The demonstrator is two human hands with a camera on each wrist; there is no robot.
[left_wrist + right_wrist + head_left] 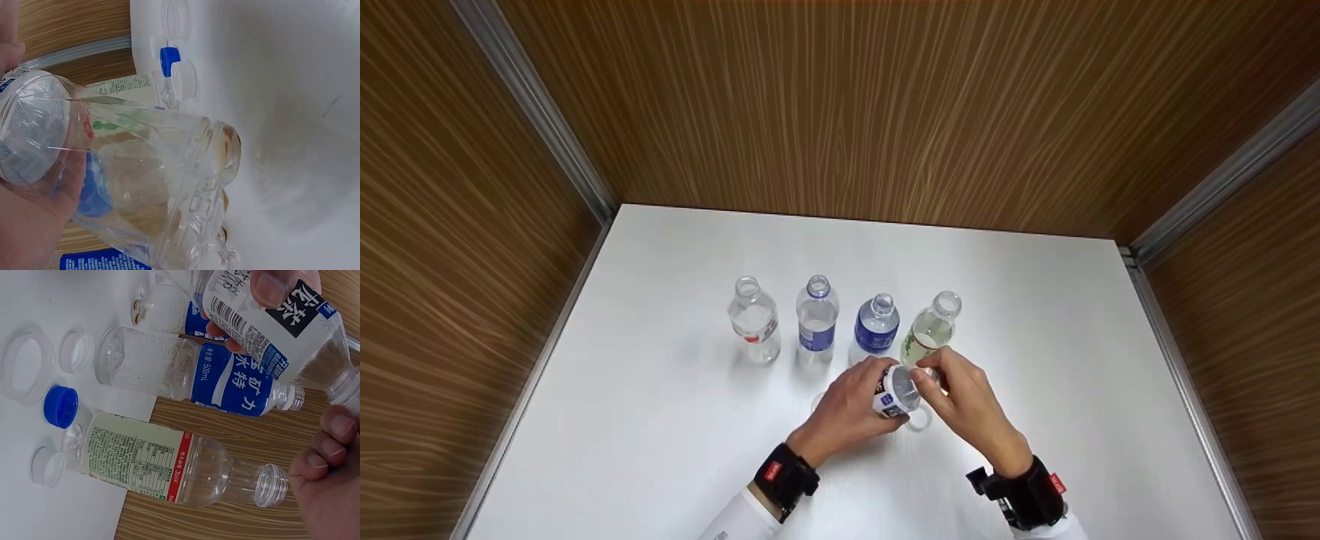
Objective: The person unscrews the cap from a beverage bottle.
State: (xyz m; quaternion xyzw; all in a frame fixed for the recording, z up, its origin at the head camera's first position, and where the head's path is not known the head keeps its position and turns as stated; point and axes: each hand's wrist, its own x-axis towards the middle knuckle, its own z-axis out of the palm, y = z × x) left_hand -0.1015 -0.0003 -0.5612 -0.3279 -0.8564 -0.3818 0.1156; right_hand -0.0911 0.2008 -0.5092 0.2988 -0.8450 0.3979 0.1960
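Note:
My left hand (847, 405) grips a clear plastic bottle (270, 323) with a white label bearing black and blue print, tilted with its neck toward the right. The right hand (969, 409) has its thumb and fingers pinched at that bottle's neck, on a white cap (353, 395) that the fingers partly hide. Just behind the hands stands a greenish-labelled bottle (135, 453), upright and uncapped. Beside it is an uncapped bottle with a blue label (876, 330).
Farther left stand an uncapped bottle with a violet-blue label (817, 330) and one with a red-and-white label (754, 319). On the white table (660, 450) lie a blue cap (61, 406), white caps (48, 467) and a wide translucent lid (52, 363). Wood-grain panels (840, 112) enclose the table.

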